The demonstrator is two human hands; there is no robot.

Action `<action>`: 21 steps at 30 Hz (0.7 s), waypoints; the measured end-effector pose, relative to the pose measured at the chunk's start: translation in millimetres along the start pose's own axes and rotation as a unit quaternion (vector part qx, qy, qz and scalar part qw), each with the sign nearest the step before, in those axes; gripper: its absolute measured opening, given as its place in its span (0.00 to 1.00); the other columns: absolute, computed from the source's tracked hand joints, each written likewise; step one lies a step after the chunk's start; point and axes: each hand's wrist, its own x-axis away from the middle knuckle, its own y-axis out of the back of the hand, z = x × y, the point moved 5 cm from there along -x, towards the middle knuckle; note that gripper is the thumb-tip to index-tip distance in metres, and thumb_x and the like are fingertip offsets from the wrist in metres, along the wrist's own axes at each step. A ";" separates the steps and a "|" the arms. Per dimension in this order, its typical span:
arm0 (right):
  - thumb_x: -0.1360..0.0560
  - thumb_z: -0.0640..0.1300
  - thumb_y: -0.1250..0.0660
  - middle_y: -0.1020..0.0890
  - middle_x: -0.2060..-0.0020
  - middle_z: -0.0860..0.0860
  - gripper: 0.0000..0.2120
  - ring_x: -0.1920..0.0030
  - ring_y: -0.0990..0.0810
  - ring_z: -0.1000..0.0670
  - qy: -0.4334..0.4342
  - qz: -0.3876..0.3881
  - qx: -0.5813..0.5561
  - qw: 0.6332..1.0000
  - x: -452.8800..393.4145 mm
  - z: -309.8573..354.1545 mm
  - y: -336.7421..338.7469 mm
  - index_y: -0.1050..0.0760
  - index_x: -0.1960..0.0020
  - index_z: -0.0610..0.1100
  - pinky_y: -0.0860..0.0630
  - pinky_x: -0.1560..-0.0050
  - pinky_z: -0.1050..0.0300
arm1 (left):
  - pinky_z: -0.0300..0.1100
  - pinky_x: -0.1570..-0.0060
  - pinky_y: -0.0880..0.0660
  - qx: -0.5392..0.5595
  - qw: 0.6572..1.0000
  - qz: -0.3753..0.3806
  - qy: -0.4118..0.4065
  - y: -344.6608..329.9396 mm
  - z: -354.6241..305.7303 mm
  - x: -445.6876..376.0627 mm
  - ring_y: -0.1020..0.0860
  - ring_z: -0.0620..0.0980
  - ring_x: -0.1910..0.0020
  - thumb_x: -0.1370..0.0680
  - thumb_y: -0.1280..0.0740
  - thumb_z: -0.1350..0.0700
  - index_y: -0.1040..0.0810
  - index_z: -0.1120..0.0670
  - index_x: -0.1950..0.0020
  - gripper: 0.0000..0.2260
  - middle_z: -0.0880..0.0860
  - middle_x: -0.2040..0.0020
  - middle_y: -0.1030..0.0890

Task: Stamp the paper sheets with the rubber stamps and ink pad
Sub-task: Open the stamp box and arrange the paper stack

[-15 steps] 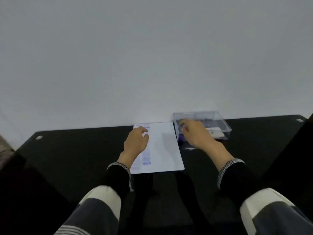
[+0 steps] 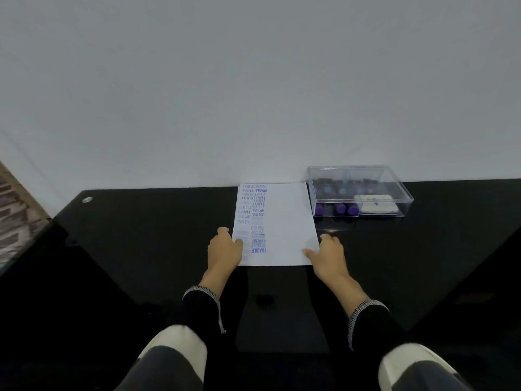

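At the middle of the dark surface (image 2: 141,235) lies the paper sheet (image 2: 284,230), stamped in blue down its left side. Half a second ago the right hand (image 2: 328,253) was in the clear box (image 2: 358,190) at two o'clock of the sheet; now it has come back to the sheet's near right corner, fingers pinching the edge. The left hand (image 2: 224,249) has slid down to the near left edge and grips it likewise. Stamps and ink pad sit in the box; probably this sheet is about to be moved.
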 end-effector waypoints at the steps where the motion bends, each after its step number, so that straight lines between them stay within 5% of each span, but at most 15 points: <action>1: 0.25 0.44 0.31 0.29 0.39 0.40 0.22 0.37 0.30 0.41 -0.007 0.003 -0.003 1.000 -1.5 -1.4 -1.6 0.32 0.37 0.35 0.29 0.39 0.49 | 0.45 0.52 0.28 0.005 1.000 0.006 0.015 -0.2 -0.3 -1.9 0.25 0.54 0.45 0.20 0.37 0.55 0.35 0.61 0.31 0.20 0.58 0.38 0.26; 5: 0.27 0.44 0.29 0.28 0.40 0.41 0.20 0.38 0.31 0.43 -0.024 0.015 -0.020 0.999 -5.1 -7.5 -5.5 0.30 0.40 0.37 0.29 0.40 0.49 | 0.43 0.57 0.29 0.048 0.997 0.039 0.056 -1.9 6.0 -5.4 0.26 0.51 0.53 0.20 0.36 0.54 0.30 0.59 0.38 0.14 0.56 0.40 0.24; 9: 0.27 0.43 0.29 0.33 0.38 0.41 0.19 0.36 0.34 0.42 -0.021 0.023 -0.019 0.999 0.3 -7.9 -6.7 0.29 0.40 0.39 0.32 0.38 0.51 | 0.38 0.64 0.28 0.046 0.998 0.037 0.009 -4.3 15.2 -1.4 0.23 0.48 0.56 0.19 0.39 0.55 0.25 0.55 0.47 0.05 0.52 0.46 0.20; 15: 0.24 0.40 0.32 0.30 0.38 0.42 0.20 0.38 0.29 0.44 0.006 -0.003 -0.045 0.999 13.3 -8.0 -1.4 0.31 0.35 0.38 0.30 0.41 0.54 | 0.36 0.64 0.26 0.070 0.996 0.039 -0.036 -1.7 21.7 21.5 0.23 0.43 0.57 0.17 0.43 0.57 0.30 0.55 0.45 0.04 0.51 0.46 0.23; 17: 0.24 0.40 0.33 0.28 0.39 0.42 0.19 0.40 0.27 0.45 0.014 0.002 -0.051 0.999 19.0 -7.6 1.9 0.31 0.35 0.37 0.30 0.44 0.57 | 0.43 0.59 0.23 0.041 0.997 0.045 -0.047 -1.5 24.5 33.7 0.22 0.45 0.56 0.17 0.44 0.56 0.32 0.54 0.45 0.04 0.50 0.47 0.23; 21: 0.24 0.40 0.33 0.26 0.41 0.42 0.20 0.41 0.27 0.45 0.046 0.026 -0.032 0.998 34.2 -7.1 0.2 0.30 0.34 0.38 0.30 0.45 0.58 | 0.44 0.62 0.31 -0.106 0.990 -0.070 -0.068 3.3 29.5 64.6 0.24 0.48 0.60 0.20 0.43 0.58 0.39 0.55 0.30 0.19 0.48 0.54 0.23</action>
